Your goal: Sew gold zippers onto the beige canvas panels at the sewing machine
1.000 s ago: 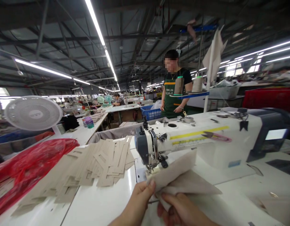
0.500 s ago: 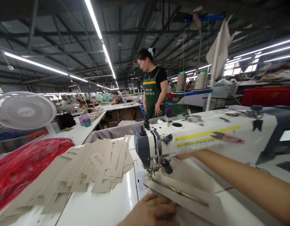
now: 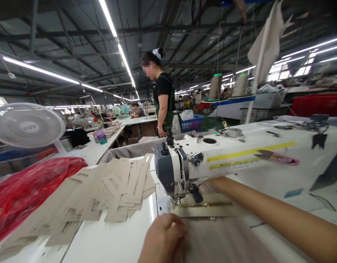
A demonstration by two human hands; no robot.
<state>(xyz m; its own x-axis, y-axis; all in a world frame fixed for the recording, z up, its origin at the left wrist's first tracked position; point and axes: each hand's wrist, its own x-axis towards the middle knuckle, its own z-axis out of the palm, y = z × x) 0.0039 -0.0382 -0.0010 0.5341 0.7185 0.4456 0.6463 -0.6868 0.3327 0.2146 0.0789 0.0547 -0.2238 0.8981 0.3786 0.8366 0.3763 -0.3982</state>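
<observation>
Room: a wide sewing workshop under a dark trussed roof with strip lights; in the foreground, a white worktable [image 3: 124,243].
Zipper: a brass-coloured zipper [image 3: 192,205] in a pale band [image 3: 223,211], lying on the table beside the needle area of the sewing machine [image 3: 165,170]. Its long axis runs left to right across the view, nearly level, its left end close by the machine's foot.
Cloth: a taupe panel [image 3: 225,239] spreads from the band towards the wearer, blurred in places.
Left hand: the left hand [image 3: 163,237] is on the near side, by the cloth's left edge, fingers bent. The zipper lies beyond it and to its right; this hand is nearer the zipper's left end. Whether it pinches the cloth, I cannot tell.
Right hand: the right hand [image 3: 215,182] reaches in from the right, beyond the zipper and beneath the machine's arm. Its fingers are hidden, so open or closed I cannot tell.
Machine top: pink-handled snips [image 3: 284,159] lie against the yellow tape [image 3: 250,151].
Left of machine: overlapping beige cut pieces [image 3: 102,186], then red plastic [image 3: 39,179] and a white fan [image 3: 27,124].
Behind: a co-worker [image 3: 165,100] in a green apron stands by a blue basket [image 3: 194,123].
</observation>
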